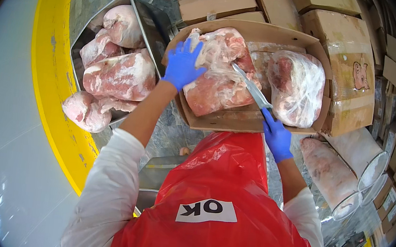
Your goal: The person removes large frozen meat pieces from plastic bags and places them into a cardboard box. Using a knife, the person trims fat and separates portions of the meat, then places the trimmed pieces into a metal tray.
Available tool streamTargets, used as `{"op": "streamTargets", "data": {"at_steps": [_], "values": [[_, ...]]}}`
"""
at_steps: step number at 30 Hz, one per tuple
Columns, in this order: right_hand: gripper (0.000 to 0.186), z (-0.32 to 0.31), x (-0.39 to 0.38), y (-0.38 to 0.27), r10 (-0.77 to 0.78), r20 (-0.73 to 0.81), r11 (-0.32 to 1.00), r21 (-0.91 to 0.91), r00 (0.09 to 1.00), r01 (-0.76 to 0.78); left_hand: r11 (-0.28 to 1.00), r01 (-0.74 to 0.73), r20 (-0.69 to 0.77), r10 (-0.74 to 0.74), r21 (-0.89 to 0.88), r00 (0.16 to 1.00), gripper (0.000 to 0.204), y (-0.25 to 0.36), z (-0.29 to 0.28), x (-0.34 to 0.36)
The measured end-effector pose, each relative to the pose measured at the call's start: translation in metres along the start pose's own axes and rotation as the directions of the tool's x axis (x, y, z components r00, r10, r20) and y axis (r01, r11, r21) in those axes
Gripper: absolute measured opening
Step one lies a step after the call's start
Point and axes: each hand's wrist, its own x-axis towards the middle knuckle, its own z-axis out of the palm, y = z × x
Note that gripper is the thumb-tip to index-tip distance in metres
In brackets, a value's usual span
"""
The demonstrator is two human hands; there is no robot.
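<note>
An open cardboard box (237,120) lies before me with large pieces of raw meat in it. My left hand (183,66), in a blue glove, has its fingers spread at the left edge of a meat block (209,93) partly covered in clear plastic film (214,62). In my right hand (277,136), also gloved in blue, is a knife (255,90), gripped by its handle. Its blade points up and left, with the tip at the film and meat. To the right in the box sits another meat block (296,88), wrapped in clear film.
A metal bin (154,33) holding several pieces of meat (120,75) stands on the left, beside a yellow floor-edge strip (49,58). Closed cartons (217,1) lie behind the box, with a taped carton (348,72) at its right. Long wrapped meat pieces (331,173) lie lower right.
</note>
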Motion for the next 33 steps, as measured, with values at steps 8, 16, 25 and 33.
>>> {"op": "streamTargets", "data": {"at_steps": [8,16,25,33], "values": [[0.049,-0.085,-0.107,0.001,0.123,0.106,0.99,-0.083,0.987,-0.114,0.891,-0.086,0.143,0.166,-0.445,0.976,0.045,0.102,0.037,-0.008],[0.048,-0.1,-0.102,-0.035,0.231,0.111,0.971,-0.094,0.967,-0.221,0.839,-0.003,0.152,0.102,-0.544,0.983,0.027,0.083,0.018,-0.031],[0.044,-0.145,-0.086,-0.07,0.134,0.175,0.98,-0.168,0.975,-0.105,0.862,0.089,-0.014,-0.111,-0.499,0.994,0.03,0.024,0.042,-0.067],[0.044,-0.152,-0.052,-0.095,0.027,0.258,0.968,-0.248,0.966,0.039,0.818,-0.016,-0.132,-0.073,-0.575,0.989,0.026,0.034,0.034,-0.087]]}}
